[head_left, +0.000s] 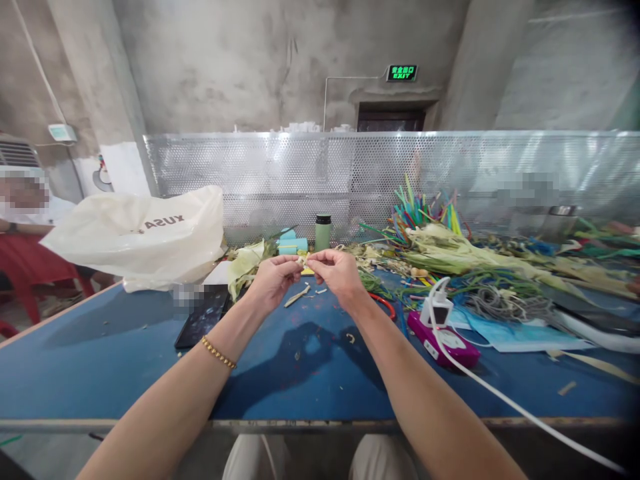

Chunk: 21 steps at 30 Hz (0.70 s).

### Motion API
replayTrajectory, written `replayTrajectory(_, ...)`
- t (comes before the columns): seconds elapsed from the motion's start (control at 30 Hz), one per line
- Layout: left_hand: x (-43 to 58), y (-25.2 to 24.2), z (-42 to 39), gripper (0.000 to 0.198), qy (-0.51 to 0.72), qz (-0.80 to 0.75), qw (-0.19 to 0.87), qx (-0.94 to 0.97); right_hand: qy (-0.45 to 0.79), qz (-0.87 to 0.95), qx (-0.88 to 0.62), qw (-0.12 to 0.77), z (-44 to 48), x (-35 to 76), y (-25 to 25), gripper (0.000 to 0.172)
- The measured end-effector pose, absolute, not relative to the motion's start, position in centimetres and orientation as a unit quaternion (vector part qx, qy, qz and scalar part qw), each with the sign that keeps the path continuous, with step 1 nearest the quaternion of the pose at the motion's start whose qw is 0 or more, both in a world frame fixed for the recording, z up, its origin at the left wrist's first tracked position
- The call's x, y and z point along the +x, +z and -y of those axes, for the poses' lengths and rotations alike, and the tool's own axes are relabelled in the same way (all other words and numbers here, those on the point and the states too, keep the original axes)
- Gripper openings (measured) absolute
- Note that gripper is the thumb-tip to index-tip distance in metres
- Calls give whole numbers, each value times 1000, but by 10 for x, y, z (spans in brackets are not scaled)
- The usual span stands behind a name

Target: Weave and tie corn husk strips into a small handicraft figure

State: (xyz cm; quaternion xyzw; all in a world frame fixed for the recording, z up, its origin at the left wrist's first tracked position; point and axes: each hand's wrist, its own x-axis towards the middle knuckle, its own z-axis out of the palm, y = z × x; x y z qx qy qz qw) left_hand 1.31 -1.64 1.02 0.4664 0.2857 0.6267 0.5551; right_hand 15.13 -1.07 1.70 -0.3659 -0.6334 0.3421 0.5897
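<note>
Above the middle of the blue table (165, 373), my left hand (274, 279) and my right hand (336, 268) meet fingertip to fingertip. Both are closed in a pinch on a small pale piece (303, 261), which looks like plant husk; the fingers hide most of it. Beneath the hands lie a pale strip (297, 296) and a few small white scraps. Left of my left hand is a crumpled pale-green husk (245, 263). Behind the hands stand a green bottle (323, 233) with a black lid and some light-blue rolls (293, 245).
A white bag (150, 233) and a dark tablet (203, 319) lie left. At right are long husks (450, 247), coloured stems (425, 210), grey cord (500, 303) and a purple power strip (445, 340) with a white cable. A perforated metal screen (280, 167) runs behind. A person (30, 200) sits far left.
</note>
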Motion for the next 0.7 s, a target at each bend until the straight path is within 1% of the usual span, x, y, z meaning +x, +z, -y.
replayTrajectory(0.13,15,8,16,18,629,-287,542,478,333,636,-395,573,9,153,17,11)
replayTrajectory(0.27,16,4,15,19,638,-308,474,523,315,637,-420,564,9,154,18,6)
replayTrajectory(0.33,16,3,15,20,640,-320,444,539,313,634,-427,564,9,154,18,5)
replayTrajectory(0.5,18,2,15,19,635,-336,414,559,296,634,-446,558,6,155,15,5)
replayTrajectory(0.7,18,2,17,21,621,-388,312,605,223,664,-469,538,7,157,15,6)
